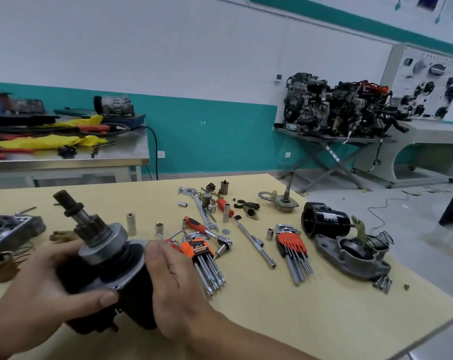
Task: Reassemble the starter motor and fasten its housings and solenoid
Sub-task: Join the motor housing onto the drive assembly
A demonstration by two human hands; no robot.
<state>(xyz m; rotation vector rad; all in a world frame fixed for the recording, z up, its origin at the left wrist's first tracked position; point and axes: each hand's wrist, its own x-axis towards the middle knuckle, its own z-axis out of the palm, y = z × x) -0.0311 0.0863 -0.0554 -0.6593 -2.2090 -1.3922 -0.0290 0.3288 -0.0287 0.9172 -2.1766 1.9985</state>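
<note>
While the solenoid (326, 220) and front housing (350, 261) are lying well to the right on the surface (298, 320), the starter motor (108, 248) is being held above its near side with the shaft tilted up. It is being gripped by the fingers of the left hand (38, 289) and right hand (173, 281), probably for aligning.

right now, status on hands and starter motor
Left hand and right hand grip starter motor, shaft up. Housing lying off right. Hex keys close by right hand.

Left grip (35, 292) and right grip (169, 280) hold one starter motor (104, 246); rightward, two hex-key sets (200, 252) (291, 242), one cast housing (331, 249).
</note>
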